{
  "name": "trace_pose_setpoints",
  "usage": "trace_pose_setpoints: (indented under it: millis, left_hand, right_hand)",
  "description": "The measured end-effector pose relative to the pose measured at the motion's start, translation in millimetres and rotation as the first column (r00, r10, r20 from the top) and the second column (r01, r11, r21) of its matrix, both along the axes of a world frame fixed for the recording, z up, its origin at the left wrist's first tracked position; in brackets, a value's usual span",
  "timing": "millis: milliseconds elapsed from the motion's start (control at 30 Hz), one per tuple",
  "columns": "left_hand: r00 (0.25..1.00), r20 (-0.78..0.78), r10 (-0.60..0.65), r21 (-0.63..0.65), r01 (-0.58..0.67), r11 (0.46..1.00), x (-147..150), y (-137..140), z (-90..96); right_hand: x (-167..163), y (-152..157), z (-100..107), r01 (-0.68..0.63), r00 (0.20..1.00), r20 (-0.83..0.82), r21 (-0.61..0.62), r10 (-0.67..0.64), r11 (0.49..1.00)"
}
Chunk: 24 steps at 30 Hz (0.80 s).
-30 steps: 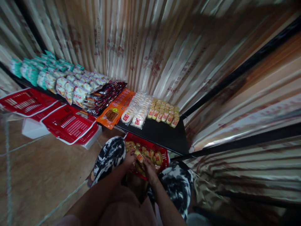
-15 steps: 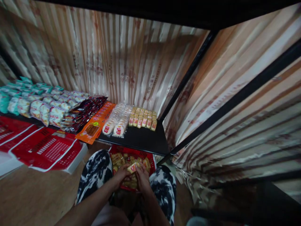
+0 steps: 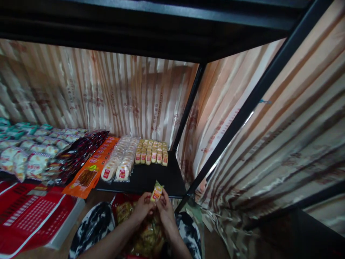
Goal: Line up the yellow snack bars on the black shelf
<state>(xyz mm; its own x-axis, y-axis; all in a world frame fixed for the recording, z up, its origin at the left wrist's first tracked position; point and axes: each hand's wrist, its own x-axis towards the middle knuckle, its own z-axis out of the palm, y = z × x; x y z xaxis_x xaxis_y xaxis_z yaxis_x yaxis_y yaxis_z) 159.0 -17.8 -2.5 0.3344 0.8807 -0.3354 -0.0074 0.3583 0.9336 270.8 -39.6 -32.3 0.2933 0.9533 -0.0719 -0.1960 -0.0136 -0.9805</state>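
Between my fingertips a small yellow wrapped snack packet [image 3: 156, 191] is held upright, with a red and white label. My left hand [image 3: 145, 207] pinches its left side and my right hand [image 3: 165, 205] grips its right side. Under both hands, between my knees, a red bag [image 3: 116, 199] holds many similar yellow packets [image 3: 147, 237], partly covered by my forearms. Beyond my hands, rows of the same small packets [image 3: 151, 153] stand at the right end of a black shelf [image 3: 159, 176].
Left along the shelf lie clear-wrapped round white snacks [image 3: 122, 169], an orange pouch [image 3: 87, 176], dark red packets [image 3: 81, 149] and white packs [image 3: 37, 162]. A red printed bag [image 3: 35, 216] is at lower left. Black frame posts [image 3: 229, 136] and a striped curtain [image 3: 129, 93] enclose the shelf.
Both hands have risen from the bag toward the shelf's front edge, bringing the snack packet up and more upright. The view has tilted upward and turned slightly right.
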Motion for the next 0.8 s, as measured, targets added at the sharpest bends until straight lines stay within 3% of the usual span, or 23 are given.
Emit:
trace_pose_setpoints:
  millis: [67, 167, 233, 367, 500, 600, 800]
  left_hand:
    - [0.987, -0.161, -0.006, 0.116, 0.025, 0.993, 7.7, 11.6, 10.7]
    - [0.889, -0.455, 0.046, 0.315, 0.113, 0.943, 18.0, 32.3, 21.9]
    - [0.837, -0.544, 0.056, 0.374, 0.182, 0.909, 25.6, 47.0, 25.7]
    - [0.887, -0.462, 0.008, 0.448, 0.225, 0.865, 43.5, 77.0, 28.2]
    - [0.929, -0.37, 0.005, 0.466, 0.181, 0.866, 60.0, 106.4, 35.4]
    - [0.916, -0.399, 0.032, 0.509, 0.193, 0.839, 70.6, 129.1, 48.8]
    - [0.878, -0.478, 0.018, 0.604, 0.314, 0.732, 99.6, 177.4, 84.5]
  right_hand:
    - [10.4, 9.8, 7.4, 0.013, 0.999, 0.051, 0.007, -0.013, 1.0]
    - [27.7, 23.3, 13.1, 0.035, 0.978, 0.205, 0.006, -0.036, 0.999]
    - [39.0, 31.4, 14.3, 0.044, 0.944, 0.328, 0.007, -0.043, 0.999]
    - [56.6, 48.9, 16.7, 0.041, 0.874, 0.482, 0.049, -0.06, 0.998]
    - [66.6, 73.7, 25.4, 0.09, 0.835, 0.531, 0.124, -0.143, 0.988]
    - [70.8, 96.3, 34.3, 0.156, 0.828, 0.51, 0.19, -0.234, 0.969]
    - [83.6, 140.1, 53.9, 0.349, 0.763, 0.464, 0.29, -0.45, 0.891]
